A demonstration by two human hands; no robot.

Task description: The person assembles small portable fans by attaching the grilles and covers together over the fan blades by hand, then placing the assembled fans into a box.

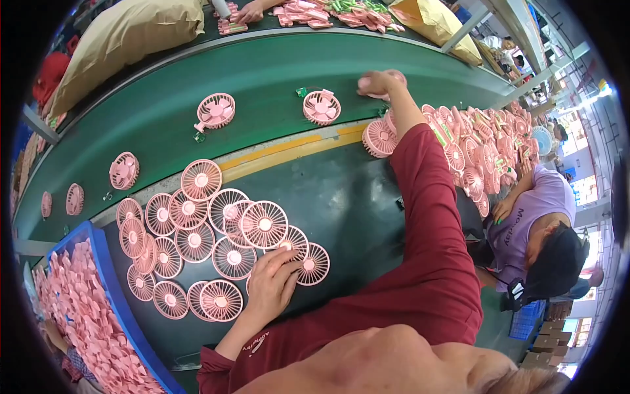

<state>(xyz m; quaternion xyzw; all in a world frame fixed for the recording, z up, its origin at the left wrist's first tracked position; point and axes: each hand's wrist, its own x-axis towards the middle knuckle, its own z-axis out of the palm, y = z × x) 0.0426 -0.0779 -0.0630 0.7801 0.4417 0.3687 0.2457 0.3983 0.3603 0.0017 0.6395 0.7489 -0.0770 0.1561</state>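
My left hand (272,282) reaches over loose round pink fan grilles on the dark green worktable; its bent fingers grip the edge of one fan grille (293,241). Other grilles, such as this one (265,224), lie flat and overlapping to its left. Stretched far out over the green conveyor belt (262,85), my right hand (375,83) is closed on a pink fan housing (396,77), somewhat blurred by motion. Nearest to that hand on the belt is a pink fan head (321,107) with visible blades and a small green circuit board (301,92).
More fan heads (216,110) lie along the belt toward the left. A blue bin (108,282) of pink parts stands at the left. Pink fan parts (485,144) are heaped at the right, beside a person in a purple shirt (538,203). Large sacks (131,46) rest across the belt.
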